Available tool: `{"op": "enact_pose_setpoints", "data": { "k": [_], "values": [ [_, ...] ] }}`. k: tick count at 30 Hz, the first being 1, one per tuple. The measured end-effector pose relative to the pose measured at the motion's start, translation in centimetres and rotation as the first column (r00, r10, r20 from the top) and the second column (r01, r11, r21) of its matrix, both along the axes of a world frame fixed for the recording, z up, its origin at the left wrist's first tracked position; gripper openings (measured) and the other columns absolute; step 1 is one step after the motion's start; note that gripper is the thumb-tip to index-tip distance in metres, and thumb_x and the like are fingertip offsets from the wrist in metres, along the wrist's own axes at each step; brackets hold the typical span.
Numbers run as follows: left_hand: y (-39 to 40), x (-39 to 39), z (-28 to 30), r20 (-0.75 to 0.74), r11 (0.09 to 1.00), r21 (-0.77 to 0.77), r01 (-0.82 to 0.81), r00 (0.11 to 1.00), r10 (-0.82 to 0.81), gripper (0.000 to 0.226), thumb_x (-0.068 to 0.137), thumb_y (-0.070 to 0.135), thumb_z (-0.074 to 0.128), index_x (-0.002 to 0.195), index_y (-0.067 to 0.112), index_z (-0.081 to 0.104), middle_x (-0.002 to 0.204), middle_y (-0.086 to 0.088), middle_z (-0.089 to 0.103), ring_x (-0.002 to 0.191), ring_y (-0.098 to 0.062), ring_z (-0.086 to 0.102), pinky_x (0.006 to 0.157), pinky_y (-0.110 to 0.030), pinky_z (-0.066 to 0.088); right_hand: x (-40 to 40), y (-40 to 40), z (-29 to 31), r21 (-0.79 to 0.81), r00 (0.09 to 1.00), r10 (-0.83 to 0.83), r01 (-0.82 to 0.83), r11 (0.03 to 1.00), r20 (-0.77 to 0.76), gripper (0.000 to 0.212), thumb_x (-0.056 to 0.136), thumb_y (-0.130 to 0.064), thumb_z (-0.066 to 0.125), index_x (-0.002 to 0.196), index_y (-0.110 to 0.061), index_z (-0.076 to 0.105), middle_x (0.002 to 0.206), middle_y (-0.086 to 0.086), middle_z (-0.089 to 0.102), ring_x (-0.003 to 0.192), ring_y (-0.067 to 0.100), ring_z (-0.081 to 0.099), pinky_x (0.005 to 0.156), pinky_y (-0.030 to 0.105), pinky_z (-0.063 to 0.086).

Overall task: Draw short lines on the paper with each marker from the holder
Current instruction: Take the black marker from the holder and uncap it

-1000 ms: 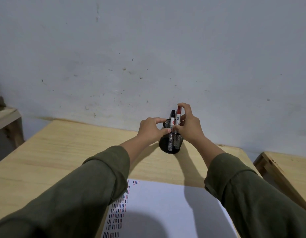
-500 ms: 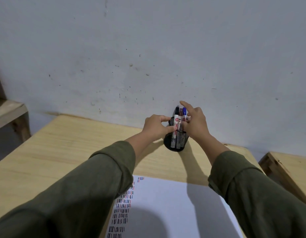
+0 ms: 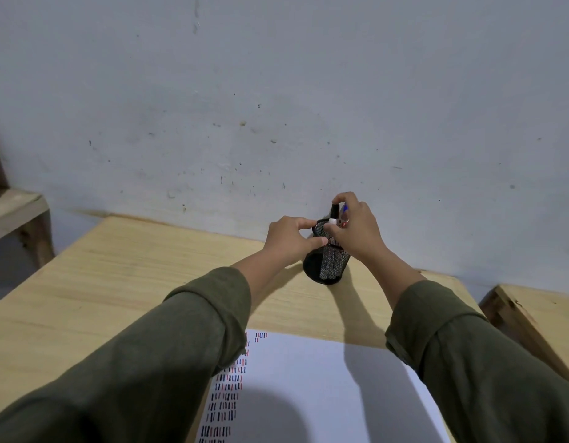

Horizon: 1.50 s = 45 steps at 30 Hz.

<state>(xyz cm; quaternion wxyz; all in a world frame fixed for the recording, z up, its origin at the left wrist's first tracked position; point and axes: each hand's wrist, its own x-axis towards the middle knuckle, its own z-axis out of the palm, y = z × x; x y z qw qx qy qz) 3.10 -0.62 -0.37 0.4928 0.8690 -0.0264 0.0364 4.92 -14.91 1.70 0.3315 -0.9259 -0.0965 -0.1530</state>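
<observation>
A black mesh marker holder (image 3: 325,265) stands near the far edge of the wooden table (image 3: 116,282), by the wall. My left hand (image 3: 288,239) grips its rim from the left. My right hand (image 3: 356,228) reaches over the top, its fingers pinching the black-capped marker (image 3: 333,214) that sticks up from the holder. A blue marker tip (image 3: 344,208) shows beside it, mostly hidden by my fingers. The white paper (image 3: 324,388) lies close to me, with rows of short black, red and blue lines down its left side.
A grey-white wall rises right behind the table. A wooden shelf or bench (image 3: 14,212) sits at the left, and another wooden table (image 3: 539,318) stands at the right, apart from mine.
The red marker has gone down into the holder. My right hand has shifted from it to the black-capped marker. My left hand stays on the rim.
</observation>
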Motion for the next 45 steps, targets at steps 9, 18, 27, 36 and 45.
{"op": "enact_pose_setpoints", "data": {
  "k": [9, 18, 27, 36, 45],
  "values": [
    [-0.2, -1.1, 0.9, 0.051, 0.999, 0.037, -0.008, 0.999, 0.006, 0.045, 0.084, 0.035, 0.066, 0.126, 0.020, 0.060, 0.132, 0.001, 0.061, 0.133, -0.020, 0.044, 0.111, -0.032, 0.033, -1.8, -0.3, 0.9, 0.350, 0.997, -0.027, 0.001, 0.937, 0.069, 0.050, 0.084, -0.003, 0.061, 0.122, -0.025, 0.037, 0.102, 0.009, 0.057, 0.074, 0.018, 0.064, 0.053, 0.014, 0.048],
    [0.4, -4.7, 7.5, 0.241, 0.937, -0.350, 0.023, 0.968, 0.066, 0.031, 0.094, 0.033, 0.051, 0.121, 0.024, 0.063, 0.121, 0.006, 0.067, 0.113, -0.006, 0.056, 0.097, -0.020, 0.038, -6.3, 0.3, 6.3, 0.620, 0.983, 0.141, -0.186, 0.762, 0.122, 0.047, 0.086, -0.010, 0.064, 0.120, -0.027, 0.037, 0.090, 0.009, 0.073, 0.081, 0.013, 0.069, 0.078, 0.026, 0.055],
    [2.2, -11.5, 8.1, 0.001, 0.747, -0.664, 0.002, 1.000, -0.002, 0.020, 0.089, 0.020, 0.061, 0.108, 0.017, 0.066, 0.104, 0.001, 0.068, 0.100, -0.010, 0.057, 0.081, -0.017, 0.043, -14.8, 1.9, 5.5, 0.702, 0.896, 0.428, -0.229, 0.674, -0.118, 0.037, 0.091, -0.016, 0.058, 0.126, -0.018, 0.043, 0.092, 0.013, 0.074, 0.076, 0.024, 0.062, 0.068, 0.026, 0.051],
    [3.6, -16.6, 5.9, -0.198, 0.568, -0.756, -0.325, 0.941, 0.274, 0.028, 0.072, 0.045, 0.076, 0.078, 0.021, 0.064, 0.105, -0.003, 0.071, 0.110, -0.017, 0.061, 0.087, -0.025, 0.040, -20.5, 2.3, 3.9, 0.952, 0.811, 0.582, -0.132, 0.274, -0.055, 0.038, 0.084, -0.035, 0.055, 0.115, -0.013, 0.059, 0.090, 0.013, 0.072, 0.073, 0.020, 0.067, 0.071, 0.028, 0.057],
    [3.1, -19.9, 5.9, -0.030, 0.600, -0.799, -0.036, 0.999, 0.020, 0.012, 0.089, 0.035, 0.059, 0.096, 0.028, 0.065, 0.098, 0.012, 0.064, 0.111, -0.008, 0.053, 0.075, -0.023, 0.037, -22.0, 4.3, 3.6, 0.995, 0.910, 0.414, -0.039, 0.096, -0.004, 0.023, 0.093, -0.034, 0.051, 0.091, -0.014, 0.062, 0.059, 0.002, 0.066, 0.054, 0.010, 0.062, 0.063, 0.023, 0.055]
  ]
}}
